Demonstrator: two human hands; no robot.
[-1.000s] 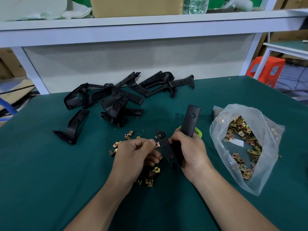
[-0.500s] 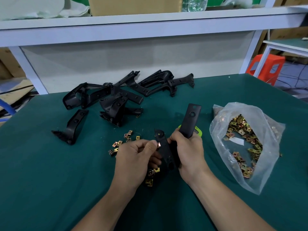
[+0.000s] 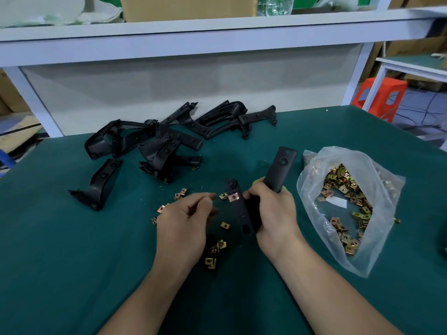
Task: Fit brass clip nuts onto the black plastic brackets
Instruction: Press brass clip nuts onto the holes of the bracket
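1. Green cloth covers a bench (image 3: 72, 262) set against a pale wall. A white shelf (image 3: 217, 27) overhead carries a cardboard box (image 3: 188, 8), and an orange stool (image 3: 379, 95) stands off to the right.
2. A person's right hand (image 3: 275, 213) is clenched round the bend of a black V-shaped bracket (image 3: 281, 165). It holds the bracket just above the middle of the bench, one arm pointing away and the other angled left.
3. One brass nut (image 3: 233, 197) is clipped onto the left arm, just below its round end.
4. Just beside that nut hovers the left hand (image 3: 186, 223), fingers loosely curled and released, with nothing visible in them.
5. Loose nuts (image 3: 225, 224) lie scattered on the bench under and around the left hand. A clear bag (image 3: 338, 201) on the right holds many more.
6. A pile of brackets (image 3: 154, 146) lies at the far left of the bench, well apart from the hands. Whether any of them carries nuts is too small to tell.
7. Progress, as a judgement: the held bracket has one nut on and its far arm shows bare holes, so it looks part done. The pile suggests much work remains.
8. No brand, label or writing can be read. A small white slip (image 3: 337, 203) in the bag looks blank.
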